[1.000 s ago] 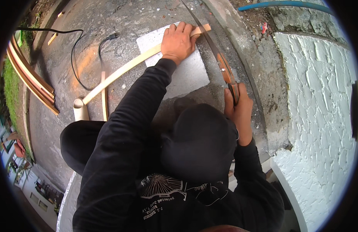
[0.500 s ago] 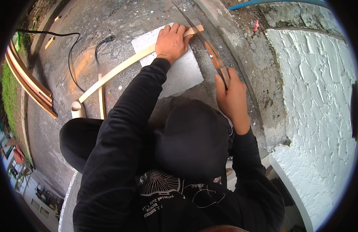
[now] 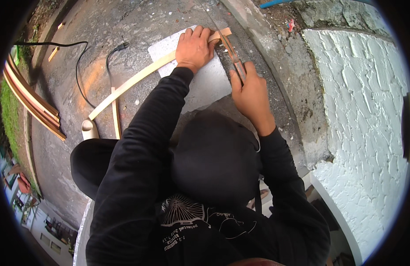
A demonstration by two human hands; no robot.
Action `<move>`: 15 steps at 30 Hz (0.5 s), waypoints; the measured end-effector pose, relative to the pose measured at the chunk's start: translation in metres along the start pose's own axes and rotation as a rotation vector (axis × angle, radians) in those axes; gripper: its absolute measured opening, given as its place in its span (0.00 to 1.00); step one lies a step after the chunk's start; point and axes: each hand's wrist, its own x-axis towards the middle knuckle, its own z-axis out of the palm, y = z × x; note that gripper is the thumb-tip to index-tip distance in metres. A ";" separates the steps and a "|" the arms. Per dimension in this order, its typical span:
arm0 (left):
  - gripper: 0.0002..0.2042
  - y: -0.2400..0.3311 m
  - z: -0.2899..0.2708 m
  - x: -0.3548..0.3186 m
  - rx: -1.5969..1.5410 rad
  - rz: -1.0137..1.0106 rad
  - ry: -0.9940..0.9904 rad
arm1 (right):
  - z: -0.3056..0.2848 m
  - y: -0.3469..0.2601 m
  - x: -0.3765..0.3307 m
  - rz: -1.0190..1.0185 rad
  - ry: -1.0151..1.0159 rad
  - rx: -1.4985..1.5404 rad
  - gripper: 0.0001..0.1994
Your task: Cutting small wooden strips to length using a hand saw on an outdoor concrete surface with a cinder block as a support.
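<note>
A long pale wooden strip (image 3: pixel 133 80) lies across a light grey slab (image 3: pixel 204 91) on the ground. My left hand (image 3: pixel 194 48) is closed over the strip near its far right end and presses it against the slab. In my right hand (image 3: pixel 253 91) is the handle of a handsaw (image 3: pixel 229 48), whose brownish blade crosses the strip just right of my left hand. The blade seems to touch the strip; the depth of any cut cannot be made out.
Another thin strip (image 3: pixel 116 115) and a beige open-ended object (image 3: pixel 89 129) lie by my left knee. Several curved boards (image 3: pixel 34 99) are at the far left. A black cord with a plug (image 3: pixel 122 46) runs over the concrete. At right stands a white textured wall (image 3: pixel 360 111).
My right hand and the saw have moved left and slightly up, drawing closer to my left hand. My left hand stays on the strip.
</note>
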 end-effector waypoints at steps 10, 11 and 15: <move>0.15 0.002 0.001 -0.001 -0.007 0.045 -0.027 | -0.058 0.010 -0.092 0.181 -0.055 0.159 0.10; 0.15 0.000 -0.001 0.000 -0.009 0.046 -0.022 | -0.045 0.012 -0.074 0.132 -0.033 0.149 0.10; 0.15 0.001 0.003 -0.004 -0.005 0.010 0.001 | 0.018 0.024 -0.022 0.037 0.027 0.195 0.10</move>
